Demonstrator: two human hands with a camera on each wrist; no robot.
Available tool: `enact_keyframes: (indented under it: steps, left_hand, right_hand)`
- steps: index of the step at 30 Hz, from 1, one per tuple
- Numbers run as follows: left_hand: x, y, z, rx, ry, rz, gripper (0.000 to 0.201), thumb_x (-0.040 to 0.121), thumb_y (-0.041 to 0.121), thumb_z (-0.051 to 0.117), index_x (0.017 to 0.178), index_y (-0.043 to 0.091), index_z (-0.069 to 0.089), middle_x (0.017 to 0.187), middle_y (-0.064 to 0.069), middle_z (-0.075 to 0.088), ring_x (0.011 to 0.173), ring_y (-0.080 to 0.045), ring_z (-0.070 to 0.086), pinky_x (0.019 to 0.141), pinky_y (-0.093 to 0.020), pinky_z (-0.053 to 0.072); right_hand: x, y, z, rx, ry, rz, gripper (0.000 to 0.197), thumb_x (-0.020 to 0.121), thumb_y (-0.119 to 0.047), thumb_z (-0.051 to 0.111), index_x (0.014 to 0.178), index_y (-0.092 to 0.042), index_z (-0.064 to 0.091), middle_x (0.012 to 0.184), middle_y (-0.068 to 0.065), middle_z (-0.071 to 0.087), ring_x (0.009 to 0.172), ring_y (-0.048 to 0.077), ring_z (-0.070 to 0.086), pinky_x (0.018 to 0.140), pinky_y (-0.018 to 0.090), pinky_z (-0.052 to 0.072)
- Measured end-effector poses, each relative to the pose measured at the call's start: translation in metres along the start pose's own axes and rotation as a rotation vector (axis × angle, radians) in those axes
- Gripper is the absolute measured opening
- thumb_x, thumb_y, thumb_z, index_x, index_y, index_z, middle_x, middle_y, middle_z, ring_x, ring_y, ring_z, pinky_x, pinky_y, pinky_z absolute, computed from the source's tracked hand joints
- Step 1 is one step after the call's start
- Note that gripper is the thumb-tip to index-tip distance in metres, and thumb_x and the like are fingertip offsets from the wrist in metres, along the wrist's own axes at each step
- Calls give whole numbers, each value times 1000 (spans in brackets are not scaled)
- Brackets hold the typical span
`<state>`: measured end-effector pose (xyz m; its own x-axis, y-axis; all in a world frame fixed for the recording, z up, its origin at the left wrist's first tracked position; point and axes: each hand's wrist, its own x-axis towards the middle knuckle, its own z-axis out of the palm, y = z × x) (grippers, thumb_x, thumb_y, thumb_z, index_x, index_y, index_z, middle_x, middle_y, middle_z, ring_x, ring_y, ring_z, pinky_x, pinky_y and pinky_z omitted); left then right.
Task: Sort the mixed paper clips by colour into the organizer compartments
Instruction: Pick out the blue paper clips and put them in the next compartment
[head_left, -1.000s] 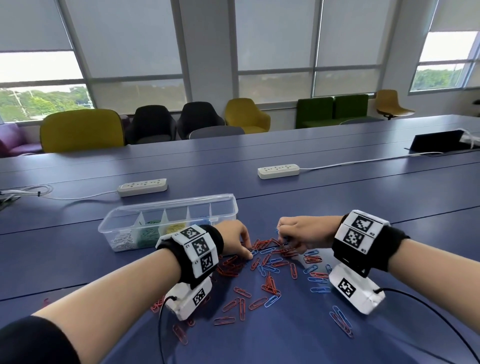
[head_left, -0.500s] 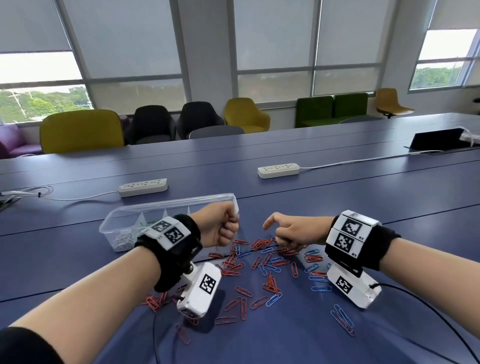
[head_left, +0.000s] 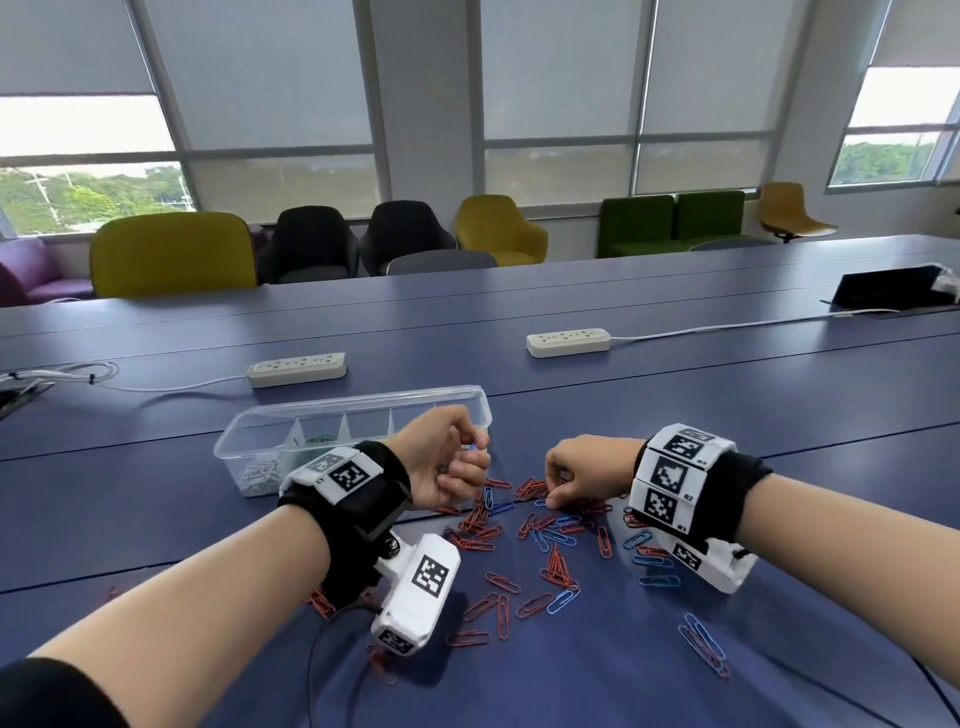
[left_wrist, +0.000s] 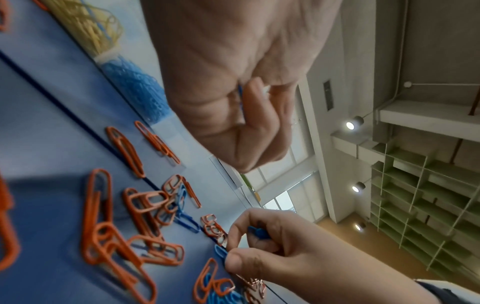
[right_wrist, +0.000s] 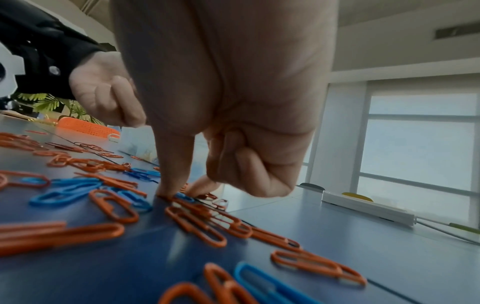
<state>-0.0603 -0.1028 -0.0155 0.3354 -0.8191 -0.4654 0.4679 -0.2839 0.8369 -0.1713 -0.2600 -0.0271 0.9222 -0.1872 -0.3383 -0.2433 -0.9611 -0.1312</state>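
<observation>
Red and blue paper clips (head_left: 545, 525) lie scattered on the blue table between my hands. The clear organizer (head_left: 363, 405) stands behind them on the left, holding white clips (head_left: 257, 475) and green clips (head_left: 317, 440); the left wrist view shows its yellow clips (left_wrist: 91, 26) and blue clips (left_wrist: 135, 86). My left hand (head_left: 457, 462) hovers at the organizer's right end, fingers curled round a blue clip (left_wrist: 240, 96). My right hand (head_left: 576, 473) is down on the pile, thumb and forefinger pinching a blue clip (left_wrist: 221, 252), with another blue clip (left_wrist: 257, 231) held in its curled fingers.
Two white power strips (head_left: 297, 368) (head_left: 568, 341) with cables lie behind the organizer. A black device (head_left: 888, 283) sits at the far right. A few stray clips (head_left: 704, 644) lie near my right forearm. Chairs line the table's far side.
My left hand lifted off the pile with its fingers curled and moved up to the organizer's right end. My right hand rose briefly, then came back down onto the clips.
</observation>
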Motion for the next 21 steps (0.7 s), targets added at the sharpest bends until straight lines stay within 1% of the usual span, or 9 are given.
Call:
enact_keyframes:
  steps: [2,4,7,9,11,13,15,18,21]
  left_hand:
    - [0,2,1,9,25,-20,25,87,17,30,63,15,36,52,4,27,33,-5,21,30,-10,13]
    - [3,2,3,141,85,-50,27,92,15,32,66,16,38,47,6,28,31,-4,20,29,-11,13]
    - [8,0,8,700,244,-33,26,95,15,44,70,11,48,45,5,28,32,-6,20,33,-11,16]
    - [13,-5,8,1184,324,43,26,91,22,56,69,9,54,54,0,39,41,-10,33,39,-15,28]
    - [17,-11,8,1415,327,101,30,85,34,64,77,7,69,67,-3,56,60,-13,50,57,-20,40]
    - [19,-15,9,1471,329,108,34,80,39,70,90,6,73,79,-3,62,74,-13,55,68,-25,43]
    - [20,-16,13,1506,342,131,32,79,36,71,95,7,73,88,-5,66,79,-10,55,70,-24,43]
    - [21,-15,16,1554,337,172,26,82,29,69,98,9,71,103,-6,69,83,-9,54,71,-21,40]
    - [20,-13,14,1556,330,172,26,80,27,72,99,9,71,106,-5,69,84,-10,55,71,-20,38]
  right_hand:
    - [0,0,-1,4,3,0,30,89,-31,61,105,-7,65,96,5,63,84,15,51,74,24,38]
    - [-1,-1,0,0,1,6,27,90,-30,59,103,-6,65,97,8,65,83,16,51,73,24,37]
    - [-4,-4,2,-29,-17,14,20,93,-26,52,86,-8,59,96,19,65,77,20,48,69,26,36]
    - [-8,-6,2,-41,-16,20,22,94,-26,45,82,-8,49,86,20,56,76,23,45,68,28,33]
    - [-13,-8,-1,-36,-3,17,24,96,-28,40,88,-7,47,88,13,51,81,23,45,70,28,32]
    - [-17,-9,-3,-23,-3,9,26,98,-30,38,93,-6,48,96,17,54,83,23,45,71,28,31]
    - [-21,-9,-4,-25,-5,8,25,98,-29,38,94,-6,46,103,21,57,83,23,45,71,28,30]
    - [-24,-6,-3,-35,-13,17,22,97,-27,39,92,-7,43,94,14,51,83,23,43,70,28,30]
    - [-27,-4,-4,-37,-16,20,22,97,-26,39,88,-6,40,88,12,46,78,23,40,57,31,27]
